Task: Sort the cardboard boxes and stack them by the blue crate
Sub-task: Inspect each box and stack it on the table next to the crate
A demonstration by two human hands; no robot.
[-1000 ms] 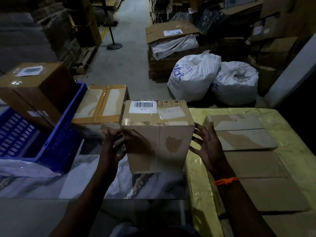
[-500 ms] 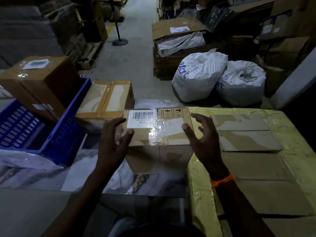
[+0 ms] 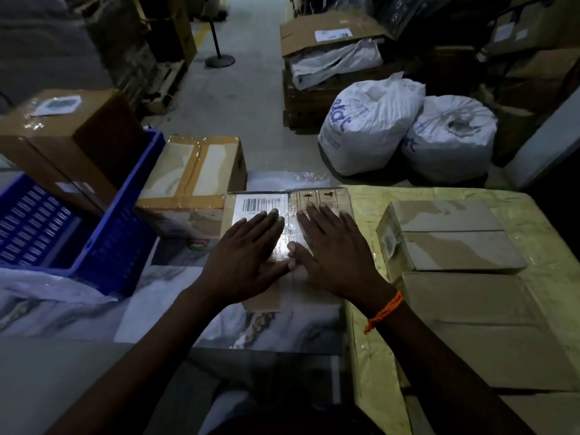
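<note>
A cardboard box with a barcode label (image 3: 260, 206) stands on the marble-patterned table, just right of a taped box (image 3: 194, 180). My left hand (image 3: 248, 262) and my right hand (image 3: 335, 255) lie flat on its taped top, fingers straight, thumbs nearly touching. The blue crate (image 3: 125, 215) stands at the left with a large brown box (image 3: 69, 133) leaning in it. Further cardboard boxes (image 3: 452, 240) lie on the yellow-wrapped surface at the right.
Two white sacks (image 3: 367, 127) sit on the floor beyond the table. Behind them stands a pallet with an open carton (image 3: 326, 36). A post with a round base (image 3: 219, 59) stands in the aisle. Stacked goods line both sides.
The barcode box went from held up between both hands to standing on the table beside the taped box. Both hands moved from its sides onto its top.
</note>
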